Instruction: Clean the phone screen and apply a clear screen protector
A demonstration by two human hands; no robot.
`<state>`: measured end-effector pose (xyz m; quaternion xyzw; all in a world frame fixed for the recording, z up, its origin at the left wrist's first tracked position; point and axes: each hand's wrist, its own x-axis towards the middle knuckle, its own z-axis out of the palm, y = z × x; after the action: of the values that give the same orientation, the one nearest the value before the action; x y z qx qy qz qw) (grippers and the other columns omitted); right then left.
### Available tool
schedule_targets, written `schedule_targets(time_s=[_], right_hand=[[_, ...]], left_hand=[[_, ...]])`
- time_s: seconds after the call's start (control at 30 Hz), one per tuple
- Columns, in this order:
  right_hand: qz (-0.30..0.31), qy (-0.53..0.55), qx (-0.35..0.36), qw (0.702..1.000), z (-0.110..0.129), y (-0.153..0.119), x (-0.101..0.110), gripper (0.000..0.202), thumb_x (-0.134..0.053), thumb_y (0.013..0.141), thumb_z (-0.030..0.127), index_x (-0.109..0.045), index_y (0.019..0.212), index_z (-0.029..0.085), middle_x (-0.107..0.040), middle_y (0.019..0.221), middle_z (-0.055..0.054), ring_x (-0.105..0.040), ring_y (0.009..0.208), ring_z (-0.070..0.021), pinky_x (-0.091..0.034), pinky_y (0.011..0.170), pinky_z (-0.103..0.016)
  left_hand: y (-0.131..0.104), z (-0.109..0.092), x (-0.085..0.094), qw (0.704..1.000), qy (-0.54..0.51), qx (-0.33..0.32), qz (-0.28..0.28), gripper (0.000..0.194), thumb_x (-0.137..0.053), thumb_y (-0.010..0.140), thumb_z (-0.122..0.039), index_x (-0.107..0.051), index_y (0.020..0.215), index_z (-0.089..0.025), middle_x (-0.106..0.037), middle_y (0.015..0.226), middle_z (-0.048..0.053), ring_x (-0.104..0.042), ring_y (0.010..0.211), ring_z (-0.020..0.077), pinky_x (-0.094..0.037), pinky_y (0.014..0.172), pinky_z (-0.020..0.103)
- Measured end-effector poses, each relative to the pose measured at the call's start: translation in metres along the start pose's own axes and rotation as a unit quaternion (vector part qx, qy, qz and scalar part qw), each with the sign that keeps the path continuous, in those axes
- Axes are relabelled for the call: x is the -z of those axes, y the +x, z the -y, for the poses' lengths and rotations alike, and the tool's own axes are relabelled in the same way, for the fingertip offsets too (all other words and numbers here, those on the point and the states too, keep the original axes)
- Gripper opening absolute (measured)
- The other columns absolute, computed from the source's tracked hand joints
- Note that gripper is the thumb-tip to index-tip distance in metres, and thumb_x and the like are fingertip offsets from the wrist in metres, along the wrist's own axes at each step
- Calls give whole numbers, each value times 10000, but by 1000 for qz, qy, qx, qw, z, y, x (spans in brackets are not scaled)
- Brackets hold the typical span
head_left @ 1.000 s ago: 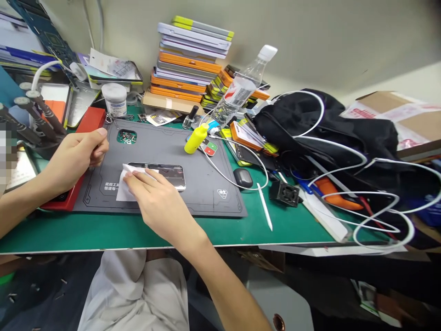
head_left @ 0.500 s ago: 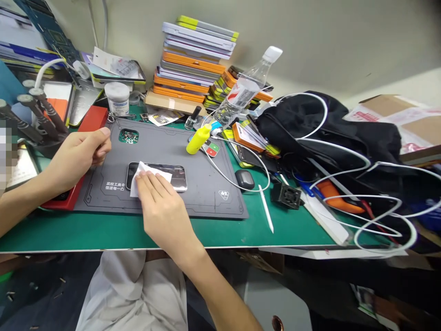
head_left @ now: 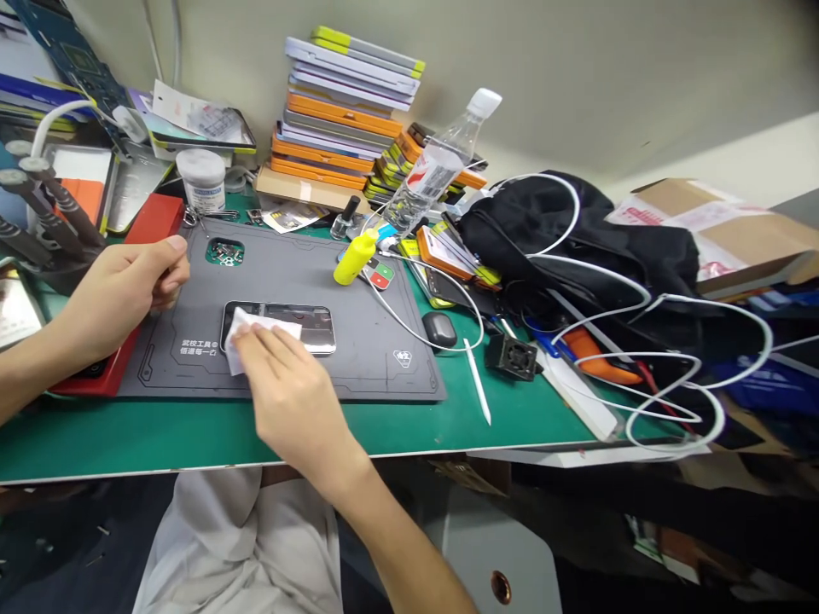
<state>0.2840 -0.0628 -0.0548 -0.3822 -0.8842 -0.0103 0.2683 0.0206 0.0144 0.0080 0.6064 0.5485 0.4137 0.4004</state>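
A phone (head_left: 318, 327) lies face up, lengthwise, on the grey mat (head_left: 358, 367). My right hand (head_left: 285, 375) presses a white wipe (head_left: 235, 351) onto the phone's left part, fingers together over it, and the wipe hangs past the phone's near edge. Curled into a loose fist, my left hand (head_left: 131, 290) hovers at the mat's left side, above a red box (head_left: 144, 230); nothing shows in its fingers. Beyond the phone, a yellow bottle (head_left: 354, 257) stands on the mat.
Stacked cases (head_left: 345, 111) and a plastic bottle (head_left: 426, 175) stand at the back. A white jar (head_left: 202, 181) is behind the mat. To the right are a white stylus (head_left: 478, 384), a small fan (head_left: 512, 356), looped white cable and a black bag (head_left: 543, 213).
My right hand and the wipe have shifted slightly toward the phone's left end. The whole view has moved a little, so the table's things appear further left. My left hand stays curled.
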Motion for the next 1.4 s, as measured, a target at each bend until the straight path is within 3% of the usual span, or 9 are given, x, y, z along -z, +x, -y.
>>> schedule_targets(time_s=[0.1,0.33,0.57,0.67,0.87,1.03,1.1,1.3,1.4], right_hand=[[39,0,-14,999,-2,6,5,619,-438,1261,15,-847,1702,162,-903,1708,-141,-832,1652,-268,-599,1513,-492],[23,3,-133,991,-58,-22,30,629,-400,1274,57,-838,1711,172,-895,1714,-169,-851,1637,-308,-620,1507,-604],[37,-14,-100,994,-28,5,12,582,-448,1260,48,-835,1693,97,-881,1718,-226,-827,1670,-332,-599,1523,-572],[52,-17,-87,995,-31,9,14,572,-434,1269,41,-823,1688,39,-867,1730,-252,-815,1689,-323,-578,1537,-540],[12,5,-119,993,-60,-44,31,598,-433,1337,139,-751,1839,204,-845,1789,-145,-817,1695,-314,-626,1511,-624],[-32,3,-83,996,-39,-81,27,729,-502,1332,138,-471,2051,252,-768,1876,-156,-745,1770,-346,-656,1485,-643],[-29,8,-88,996,-34,-75,22,726,-518,1344,181,-444,2063,251,-745,1896,-167,-733,1782,-360,-645,1491,-658],[45,-9,-130,990,-39,-22,10,684,-568,1386,518,-643,1919,95,-674,1942,-261,-653,1855,-417,-538,1560,-675],[51,-4,-120,991,-24,-30,12,729,-543,1392,549,-598,1941,73,-619,1987,-261,-614,1886,-398,-531,1570,-635]], left_hand=[[0,-3,0,1000,3,7,1,722,-709,1242,-636,-476,667,-266,-407,661,-8,-364,621,167,-314,598,351],[-4,-6,-2,1000,1,22,6,644,-605,1290,-514,-507,706,-262,-399,668,-13,-341,636,175,-286,634,362],[-4,-3,-3,1000,9,23,5,637,-577,1307,-465,-494,709,-262,-397,682,-16,-339,652,179,-285,642,363],[-5,-4,-2,1000,15,18,4,626,-569,1306,-457,-498,714,-264,-403,675,-17,-343,640,177,-286,644,366],[-5,-3,-3,1000,12,4,13,645,-625,1268,-568,-506,711,-266,-417,675,-10,-345,652,183,-283,638,378],[-4,1,-6,1000,17,6,13,678,-650,1212,-696,-500,706,-271,-397,659,-2,-331,638,187,-266,626,370],[-4,2,-6,1000,21,9,15,699,-653,1190,-739,-490,699,-269,-385,658,2,-321,633,185,-254,618,360],[-4,0,-6,1000,11,-8,16,731,-709,1139,-813,-489,713,-261,-398,656,-5,-338,618,161,-271,616,333],[-5,0,-7,1000,7,-12,17,724,-702,1157,-795,-492,715,-263,-392,657,-7,-334,618,161,-262,614,335]])
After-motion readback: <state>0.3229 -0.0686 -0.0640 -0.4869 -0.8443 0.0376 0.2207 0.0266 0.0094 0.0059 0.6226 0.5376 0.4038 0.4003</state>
